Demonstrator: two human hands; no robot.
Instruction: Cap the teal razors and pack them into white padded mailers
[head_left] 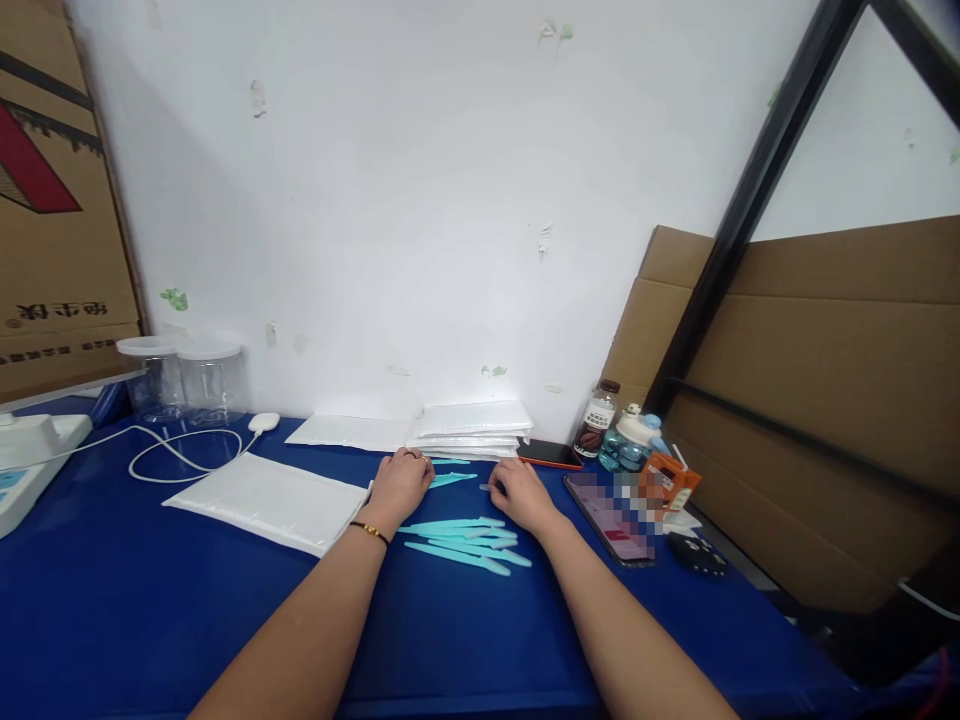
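Both my hands rest on a blue table (112,600). My left hand (401,484), with a bracelet at the wrist, lies knuckles up beside a teal plastic piece (454,479). My right hand (519,494) pinches a small thin pale piece at its fingertips; what it is stays too small to tell. Between my forearms lies a loose pile of long teal plastic strips (465,540). A stack of white packets (471,428) sits just beyond my hands against the wall.
A white padded sheet (274,500) lies left of my left hand. Two clear jars (187,385), a white cable (187,455) and a white device (30,455) stand at the left. Two phones (549,454), bottles (596,418), a drink carton (667,482) and cardboard (825,400) fill the right.
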